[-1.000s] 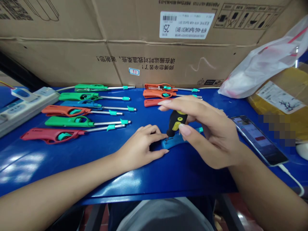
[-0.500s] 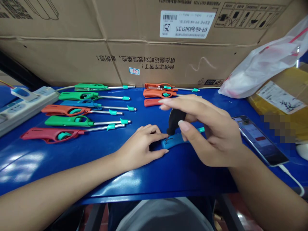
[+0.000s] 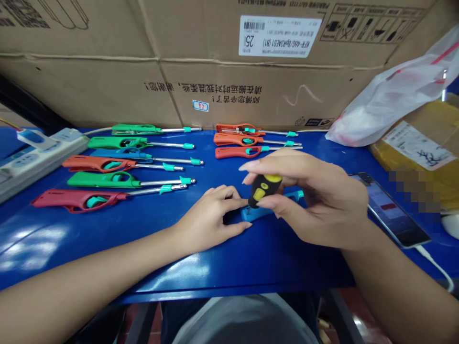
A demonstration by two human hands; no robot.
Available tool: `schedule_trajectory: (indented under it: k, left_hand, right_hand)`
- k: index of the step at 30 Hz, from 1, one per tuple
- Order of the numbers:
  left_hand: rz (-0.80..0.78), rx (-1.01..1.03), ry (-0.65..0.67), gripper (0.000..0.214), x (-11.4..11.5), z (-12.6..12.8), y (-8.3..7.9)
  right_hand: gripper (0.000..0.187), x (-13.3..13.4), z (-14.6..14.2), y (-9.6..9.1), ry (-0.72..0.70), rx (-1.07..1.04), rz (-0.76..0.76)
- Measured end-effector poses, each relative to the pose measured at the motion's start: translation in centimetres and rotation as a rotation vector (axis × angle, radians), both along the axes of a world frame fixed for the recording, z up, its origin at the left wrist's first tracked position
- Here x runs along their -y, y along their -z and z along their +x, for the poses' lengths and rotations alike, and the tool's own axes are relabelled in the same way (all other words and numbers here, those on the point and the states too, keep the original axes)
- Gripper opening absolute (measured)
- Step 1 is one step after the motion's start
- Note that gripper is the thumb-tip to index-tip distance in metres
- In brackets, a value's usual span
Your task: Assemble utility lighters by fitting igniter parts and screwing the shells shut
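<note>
A blue long-nosed lighter lies on the blue table in front of me. My left hand is closed around its handle end and pins it down. My right hand pinches a short black and yellow screwdriver between thumb and fingers. The screwdriver stands nearly upright with its tip on the lighter's handle, right beside my left fingertips.
Several green, orange, blue and red lighters lie in rows to the left, and three orange ones behind my hands. Cardboard boxes wall the back. A power strip sits left, a phone and a plastic bag right.
My right hand has dropped lower and twisted the screwdriver, so its yellow markings face me again. The third orange lighter behind it now shows. My left hand has stayed put.
</note>
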State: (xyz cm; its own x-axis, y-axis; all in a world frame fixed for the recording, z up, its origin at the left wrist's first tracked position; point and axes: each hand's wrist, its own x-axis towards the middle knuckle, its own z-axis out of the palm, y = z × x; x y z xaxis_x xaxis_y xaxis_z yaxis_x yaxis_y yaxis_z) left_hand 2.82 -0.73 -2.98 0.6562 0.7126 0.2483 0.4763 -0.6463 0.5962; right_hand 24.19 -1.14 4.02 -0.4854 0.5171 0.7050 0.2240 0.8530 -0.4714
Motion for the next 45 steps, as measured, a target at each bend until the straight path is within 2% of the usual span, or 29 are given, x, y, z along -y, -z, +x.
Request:
schedule_trajectory:
  k: [4,6,9,11,14,17,23,25,27,29,30,34,37,42,45]
  left_hand:
    - [-0.042,-0.002,0.003,0.033,0.0,0.1,-0.2]
    - [-0.035,-0.004,0.001,0.032,0.0,0.1,-0.3]
    - [-0.027,-0.01,0.001,0.03,0.0,0.1,-0.3]
    - [-0.025,-0.02,-0.002,0.03,0.0,0.1,-0.2]
    - [-0.031,-0.012,-0.005,0.034,-0.1,0.1,-0.2]
    - [-0.05,0.003,-0.003,0.035,-0.1,0.1,-0.2]
    - [-0.039,-0.011,0.005,0.036,0.0,0.0,-0.1]
    - [-0.036,-0.006,0.006,0.036,0.0,0.0,-0.1]
    - [-0.033,0.005,0.008,0.034,-0.1,0.1,-0.1]
    - [-0.027,0.003,0.01,0.032,-0.1,0.1,-0.1]
    - [-0.024,-0.001,0.012,0.031,-0.1,0.0,-0.1]
    - [-0.019,0.002,0.019,0.029,-0.1,0.0,-0.1]
    - [0.0,0.02,0.015,0.033,-0.1,0.0,0.0]
    - [0.006,0.019,0.013,0.033,-0.1,0.1,0.0]
    - [0.015,0.011,0.012,0.034,-0.1,0.0,0.0]
  right_hand:
    - [0.022,0.0,0.0,-0.1,0.135,0.034,0.201]
    - [0.029,0.0,0.4,-0.2,0.105,0.084,0.167]
    - [0.041,0.0,1.1,-0.3,0.008,0.151,-0.007]
    - [0.041,0.0,1.1,-0.2,-0.017,0.129,-0.062]
    - [0.034,-0.2,0.4,0.0,0.029,0.023,0.059]
    - [0.033,-0.2,0.0,0.0,0.081,0.014,0.181]
    - [0.044,0.3,0.7,-0.5,-0.06,0.076,0.008]
    - [0.041,0.2,0.7,-0.5,-0.045,0.017,0.047]
    - [0.033,0.1,0.4,-0.5,0.052,-0.024,0.147]
    - [0.026,0.1,0.2,-0.5,0.134,-0.01,0.226]
    - [0.025,0.1,0.2,-0.5,0.129,0.008,0.234]
    - [0.036,0.3,0.7,-0.6,-0.015,0.095,0.078]
    - [0.042,0.4,0.8,-0.5,-0.014,0.089,-0.002]
    - [0.028,0.0,0.2,-0.2,0.113,0.02,0.156]
    - [0.028,-0.1,0.4,-0.2,0.09,0.056,0.164]
